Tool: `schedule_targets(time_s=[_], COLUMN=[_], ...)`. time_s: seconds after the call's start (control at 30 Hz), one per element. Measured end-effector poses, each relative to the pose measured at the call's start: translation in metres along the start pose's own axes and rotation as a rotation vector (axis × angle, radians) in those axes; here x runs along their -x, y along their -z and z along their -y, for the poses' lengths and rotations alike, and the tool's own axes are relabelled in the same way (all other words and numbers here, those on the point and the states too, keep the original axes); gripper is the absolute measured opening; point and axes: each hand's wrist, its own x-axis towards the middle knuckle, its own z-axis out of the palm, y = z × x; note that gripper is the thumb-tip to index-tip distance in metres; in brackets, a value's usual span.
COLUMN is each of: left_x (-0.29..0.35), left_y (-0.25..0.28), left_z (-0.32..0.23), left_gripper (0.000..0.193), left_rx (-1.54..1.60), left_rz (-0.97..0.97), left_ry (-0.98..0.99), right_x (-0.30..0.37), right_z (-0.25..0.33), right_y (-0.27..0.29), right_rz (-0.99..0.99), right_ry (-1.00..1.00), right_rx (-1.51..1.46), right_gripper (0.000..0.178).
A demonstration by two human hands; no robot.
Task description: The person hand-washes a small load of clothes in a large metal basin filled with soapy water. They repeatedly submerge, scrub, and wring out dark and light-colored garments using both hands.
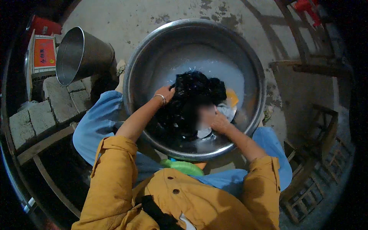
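A big round metal basin (135,65) stands between my knees with cloudy water (193,57) in it. A wet, shiny black garment (199,86) lies bunched in the water. At its left edge my left hand (165,94), with a bracelet on the wrist, has its fingers closed on the black cloth. My right hand (217,120) presses into the near right part of the heap, its fingers smeared by blur. Beside that hand lies whitish cloth (227,111), with a yellow-orange piece (232,98) behind it.
Left of the basin, a metal bucket (96,50) tilts over grey bricks (61,97), near a box with a red-orange panel (44,51). Something green (183,167) shows below the basin's near rim. Wooden frames (318,69) stand at the right on the concrete floor (126,19).
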Motion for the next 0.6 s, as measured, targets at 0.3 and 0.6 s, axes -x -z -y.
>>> schedule_targets(time_s=[0.3, 0.6], left_x=[0.071, 0.088], left_y=[-0.051, 0.073], left_z=[-0.006, -0.106], left_gripper=[0.042, 0.036], left_rx=[-0.370, -0.332], left_rz=[0.435, 0.301], left_ry=[-0.079, -0.154], right_x=[-0.057, -0.087], right_z=[-0.087, -0.089], right_y=[0.056, 0.039], right_rz=[-0.337, -0.485], right_ry=[-0.403, -1.228], right_rx=[-0.127, -0.590], right_gripper=[0.034, 0.040])
